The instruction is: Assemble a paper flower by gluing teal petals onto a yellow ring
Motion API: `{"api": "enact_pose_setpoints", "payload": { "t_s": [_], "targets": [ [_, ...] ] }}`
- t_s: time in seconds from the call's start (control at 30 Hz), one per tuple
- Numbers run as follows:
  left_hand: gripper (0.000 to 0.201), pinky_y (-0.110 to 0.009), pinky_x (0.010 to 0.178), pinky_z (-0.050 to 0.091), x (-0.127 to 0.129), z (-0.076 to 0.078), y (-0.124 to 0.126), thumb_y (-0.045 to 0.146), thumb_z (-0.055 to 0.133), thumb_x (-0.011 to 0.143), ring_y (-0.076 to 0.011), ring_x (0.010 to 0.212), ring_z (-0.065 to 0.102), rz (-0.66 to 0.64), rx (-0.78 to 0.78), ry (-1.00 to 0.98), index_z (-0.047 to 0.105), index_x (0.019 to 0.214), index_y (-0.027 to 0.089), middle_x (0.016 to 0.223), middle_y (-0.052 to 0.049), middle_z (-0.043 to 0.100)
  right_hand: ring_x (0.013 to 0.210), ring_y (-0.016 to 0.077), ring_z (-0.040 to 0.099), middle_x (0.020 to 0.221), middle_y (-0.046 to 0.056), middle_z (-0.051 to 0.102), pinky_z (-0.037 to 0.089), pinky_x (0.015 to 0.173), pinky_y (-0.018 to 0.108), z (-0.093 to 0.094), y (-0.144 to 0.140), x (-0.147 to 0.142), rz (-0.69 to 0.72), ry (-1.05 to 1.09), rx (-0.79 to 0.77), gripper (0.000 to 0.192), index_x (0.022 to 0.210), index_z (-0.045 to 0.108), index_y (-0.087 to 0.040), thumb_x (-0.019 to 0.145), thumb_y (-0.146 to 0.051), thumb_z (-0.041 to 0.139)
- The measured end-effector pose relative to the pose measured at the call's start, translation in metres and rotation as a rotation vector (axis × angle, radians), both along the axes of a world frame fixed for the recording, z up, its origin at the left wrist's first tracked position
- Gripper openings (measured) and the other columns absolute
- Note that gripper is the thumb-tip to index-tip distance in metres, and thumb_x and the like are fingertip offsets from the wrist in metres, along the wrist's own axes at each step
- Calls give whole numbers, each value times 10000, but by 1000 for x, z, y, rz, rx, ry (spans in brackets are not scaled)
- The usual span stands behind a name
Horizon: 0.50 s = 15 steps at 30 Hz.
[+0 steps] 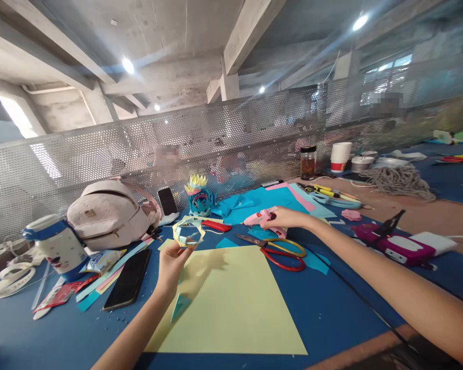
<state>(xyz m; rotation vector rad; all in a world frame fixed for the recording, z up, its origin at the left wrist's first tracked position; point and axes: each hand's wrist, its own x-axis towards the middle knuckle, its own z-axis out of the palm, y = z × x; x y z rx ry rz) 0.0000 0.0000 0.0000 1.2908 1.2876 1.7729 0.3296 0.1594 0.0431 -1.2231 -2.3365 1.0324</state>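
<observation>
I am looking across a blue desk (332, 318) in a concrete hall, with a perforated metal screen (100, 149) along its far edge. Nearest me, a big pale yellow sheet (231, 308) lies flat at the near edge. My left hand (173, 259) is raised just above that sheet's far left corner, fingers pinched shut on a folded paper ring (188, 231) of yellow and teal, held upright. Left of that hand a black phone (128, 278) lies face up among loose paper strips. Just past the sheet's far right corner lie scissors (281, 252) with red and yellow handles. My right hand (285, 218) reaches over them and is closed around a pink glue gun (259, 218), whose nozzle points left. Towards the left edge stand a white and blue jug (57, 244) and, behind it, a pale pink backpack (108, 213). Further back a finished paper flower (199, 196) stands near the screen, beside teal and pink sheets. At the far right are a paper cup (339, 155) and a coil of grey rope (399, 181).
</observation>
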Motion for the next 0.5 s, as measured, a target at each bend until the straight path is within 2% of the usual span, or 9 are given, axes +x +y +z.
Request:
{"api": "enact_pose_setpoints", "payload": {
  "t_s": [0.07, 0.13, 0.23, 0.3, 0.37, 0.4, 0.47, 0.5],
  "targets": [
    [255, -325, 799, 522, 0, 0, -1, 328, 814, 631, -245, 855, 686, -6, 1, 1, 781, 826, 168, 886, -75, 778, 609, 211, 640, 609, 49, 680, 479, 590, 290, 5, -1, 2, -16, 35, 30, 376, 731, 645, -176, 686, -545, 707],
    [266, -328, 801, 520, 0, 0, -2, 331, 815, 630, -249, 857, 689, -9, -5, 0, 781, 837, 168, 881, -76, 779, 776, 231, 655, 822, 68, 719, 482, 669, 291, 10, 1, 4, -45, 72, 112, 404, 833, 671, -187, 669, -552, 725],
    [276, -329, 799, 519, 0, 1, -3, 332, 822, 620, -250, 852, 692, -7, -12, -11, 781, 838, 168, 885, -78, 780, 919, 243, 617, 1045, 86, 672, 469, 705, 289, 20, 4, 6, -129, 170, 255, 457, 965, 663, -200, 674, -546, 727],
    [281, -331, 802, 518, 0, 2, -2, 335, 823, 619, -250, 852, 693, -7, -9, -18, 781, 840, 167, 895, -81, 781, 911, 225, 587, 1027, 81, 642, 454, 686, 282, 27, -1, 1, -208, 343, 381, 408, 953, 642, -196, 712, -521, 696],
    [281, -331, 799, 518, -1, 2, -2, 339, 821, 622, -250, 852, 693, -3, -7, -21, 781, 840, 166, 894, -82, 781, 837, 181, 551, 911, 49, 611, 428, 644, 257, 34, -16, -11, -271, 615, 489, 302, 870, 610, -193, 762, -473, 650],
    [280, -330, 795, 518, -1, 2, -1, 338, 823, 620, -251, 852, 693, -1, -6, -19, 781, 837, 166, 888, -82, 781, 771, 153, 529, 831, 26, 582, 410, 606, 239, 36, -27, -20, -273, 761, 474, 261, 845, 588, -194, 777, -441, 637],
    [276, -326, 783, 518, -2, 1, -1, 336, 825, 614, -252, 851, 692, 3, -4, -12, 782, 828, 166, 877, -80, 781, 581, 99, 436, 688, -32, 509, 323, 481, 203, 35, -56, -41, -200, 964, 174, 220, 884, 535, -211, 808, -404, 608],
    [274, -324, 780, 518, -2, 1, -1, 337, 824, 616, -252, 851, 691, 4, -1, -8, 782, 827, 167, 876, -79, 781, 542, 91, 424, 675, -37, 511, 298, 446, 195, 32, -72, -53, -153, 951, 82, 224, 924, 522, -213, 831, -410, 579]
  ]
}}
